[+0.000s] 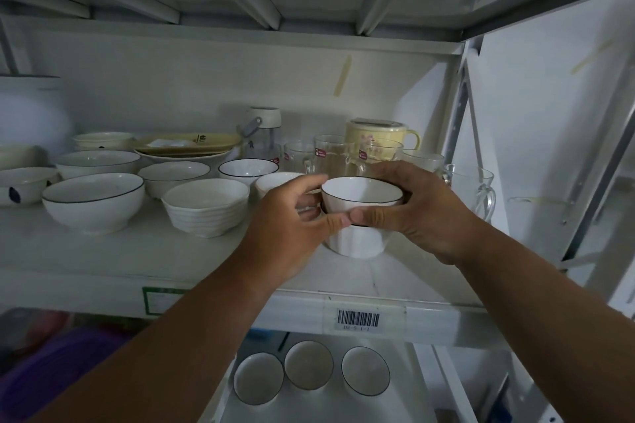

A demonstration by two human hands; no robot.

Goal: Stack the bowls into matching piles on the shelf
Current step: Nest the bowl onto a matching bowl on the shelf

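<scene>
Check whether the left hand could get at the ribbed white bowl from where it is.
Probably yes: the ribbed white bowl sits beside the left hand with nothing between, though that hand now grips the black-rimmed white bowl.

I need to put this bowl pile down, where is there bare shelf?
Bare shelf runs along the front edge, before the ribbed bowl and dark-rimmed bowl. Behind both hands the glass mugs crowd together; the left side is packed with bowls.

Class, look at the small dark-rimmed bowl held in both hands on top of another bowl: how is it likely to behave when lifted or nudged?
The top bowl looks like glazed ceramic, so probably rigid, smooth and breakable if knocked. Nested in the lower bowl, it may wobble or slide rather than roll. The left hand and right hand both grip it, suggesting steadying helps.
</scene>
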